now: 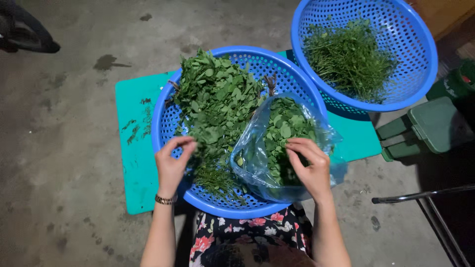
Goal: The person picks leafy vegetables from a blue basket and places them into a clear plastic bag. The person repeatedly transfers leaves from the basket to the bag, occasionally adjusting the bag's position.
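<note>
A blue perforated basket (170,111) sits in front of me, holding a heap of small green leaves on stems (217,99). My left hand (172,163) pinches a leafy sprig at the heap's near edge, fingers closed on it. A clear plastic bag (257,163) partly filled with plucked leaves lies in the basket's right half. My right hand (309,168) rests at the bag's opening, fingers curled over the leaves and plastic.
A second blue basket (415,59) with bare green stems stands at the back right. Both rest on a teal mat (133,148) on the concrete floor. Green plastic stools (430,126) and a metal bar (420,195) are to the right.
</note>
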